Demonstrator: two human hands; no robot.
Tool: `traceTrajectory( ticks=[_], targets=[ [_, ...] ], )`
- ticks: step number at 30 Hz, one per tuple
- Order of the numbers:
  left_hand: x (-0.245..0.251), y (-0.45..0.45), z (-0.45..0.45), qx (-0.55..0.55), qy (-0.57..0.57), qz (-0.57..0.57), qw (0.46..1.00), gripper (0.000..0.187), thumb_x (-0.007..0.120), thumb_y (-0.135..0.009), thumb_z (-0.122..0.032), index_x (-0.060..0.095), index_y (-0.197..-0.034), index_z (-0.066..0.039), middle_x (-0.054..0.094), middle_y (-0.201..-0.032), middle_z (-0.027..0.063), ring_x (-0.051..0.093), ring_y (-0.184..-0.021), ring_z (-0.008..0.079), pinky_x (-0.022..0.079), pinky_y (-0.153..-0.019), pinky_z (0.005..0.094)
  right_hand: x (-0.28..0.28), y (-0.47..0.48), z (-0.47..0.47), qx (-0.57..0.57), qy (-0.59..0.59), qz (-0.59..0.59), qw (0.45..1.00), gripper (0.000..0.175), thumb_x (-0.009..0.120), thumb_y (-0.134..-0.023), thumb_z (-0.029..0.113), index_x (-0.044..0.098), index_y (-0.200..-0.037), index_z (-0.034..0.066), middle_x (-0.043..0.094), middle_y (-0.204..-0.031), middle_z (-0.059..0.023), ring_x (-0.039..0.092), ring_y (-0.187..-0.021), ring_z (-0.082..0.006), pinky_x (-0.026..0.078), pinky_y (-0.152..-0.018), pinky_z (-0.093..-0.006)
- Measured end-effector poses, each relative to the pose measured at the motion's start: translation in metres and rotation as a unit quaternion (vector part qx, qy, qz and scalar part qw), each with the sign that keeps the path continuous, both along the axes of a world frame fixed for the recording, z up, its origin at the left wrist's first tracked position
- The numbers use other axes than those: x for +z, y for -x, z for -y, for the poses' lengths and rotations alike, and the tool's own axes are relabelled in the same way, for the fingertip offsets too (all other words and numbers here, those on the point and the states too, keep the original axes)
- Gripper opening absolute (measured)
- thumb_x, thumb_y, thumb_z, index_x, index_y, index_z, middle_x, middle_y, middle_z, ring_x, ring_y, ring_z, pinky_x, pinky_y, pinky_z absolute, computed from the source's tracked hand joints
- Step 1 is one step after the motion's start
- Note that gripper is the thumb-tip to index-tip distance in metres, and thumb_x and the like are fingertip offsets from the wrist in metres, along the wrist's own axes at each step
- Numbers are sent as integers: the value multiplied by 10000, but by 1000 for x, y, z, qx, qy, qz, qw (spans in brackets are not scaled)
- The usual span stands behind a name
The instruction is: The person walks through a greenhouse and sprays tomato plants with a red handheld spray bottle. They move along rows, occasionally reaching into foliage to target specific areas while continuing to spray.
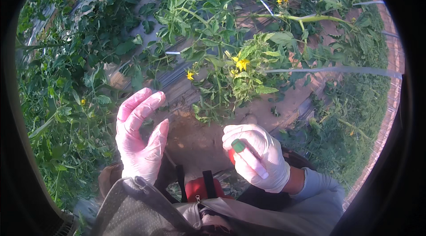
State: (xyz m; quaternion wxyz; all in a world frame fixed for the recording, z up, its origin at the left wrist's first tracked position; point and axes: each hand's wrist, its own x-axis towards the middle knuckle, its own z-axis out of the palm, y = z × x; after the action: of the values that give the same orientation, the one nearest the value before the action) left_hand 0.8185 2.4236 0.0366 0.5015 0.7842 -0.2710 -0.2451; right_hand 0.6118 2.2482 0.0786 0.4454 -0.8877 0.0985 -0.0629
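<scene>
My left hand (139, 132), in a thin whitish glove tinted pink, is raised with its fingers apart and nothing in it. To its right, my gloved right hand (263, 159) is closed around a small slim tube-like item with a green end (238, 145). Part of a red object (231, 156) shows at the edge of that hand; the fingers hide the rest. Beyond both hands stands a tomato plant (216, 92) with yellow flowers (241, 62) and curled leaves. Neither hand touches the plant.
Leafy plants crowd the left (63, 109) and right. Plastic ground film (179, 76) covers parts of the soil. A pale strap (336, 70) runs across from the right, below a thick green stem (309, 19). A red item with black straps (196, 189) sits near my lap.
</scene>
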Motion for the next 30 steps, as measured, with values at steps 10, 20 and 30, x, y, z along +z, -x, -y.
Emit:
traceTrajectory(
  ticks=[10, 20, 30],
  targets=[
    [-1, 26, 14, -72, 160, 89, 980, 376, 762, -880, 91, 756, -1224, -60, 666, -1235, 72, 602, -1210, 239, 458, -1102, 364, 59, 29, -54, -91, -29, -22, 995, 259, 647, -849, -23, 705, -1096, 31, 727, -1124, -124, 722, -1105, -313, 571, -958, -393],
    [-31, 45, 77, -23, 95, 354, 930, 518, 814, -810, -69, 764, -1297, -235, 652, -1101, 33, 593, -1081, 275, 441, -973, 443, 54, 37, -67, -114, -4, 101, 988, 452, 631, -897, 37, 601, -1348, 18, 683, -1188, -117, 624, -915, -278, 547, -840, -381],
    [-57, 89, 97, -52, 99, 316, 942, 540, 768, -818, -177, 719, -1354, -133, 625, -1096, 66, 587, -1067, 305, 451, -933, 468, 26, 51, -22, -69, 270, 136, 951, 579, 654, -876, 33, 572, -1443, -48, 618, -1422, -227, 629, -1196, -420, 523, -1032, -490]
  ],
)
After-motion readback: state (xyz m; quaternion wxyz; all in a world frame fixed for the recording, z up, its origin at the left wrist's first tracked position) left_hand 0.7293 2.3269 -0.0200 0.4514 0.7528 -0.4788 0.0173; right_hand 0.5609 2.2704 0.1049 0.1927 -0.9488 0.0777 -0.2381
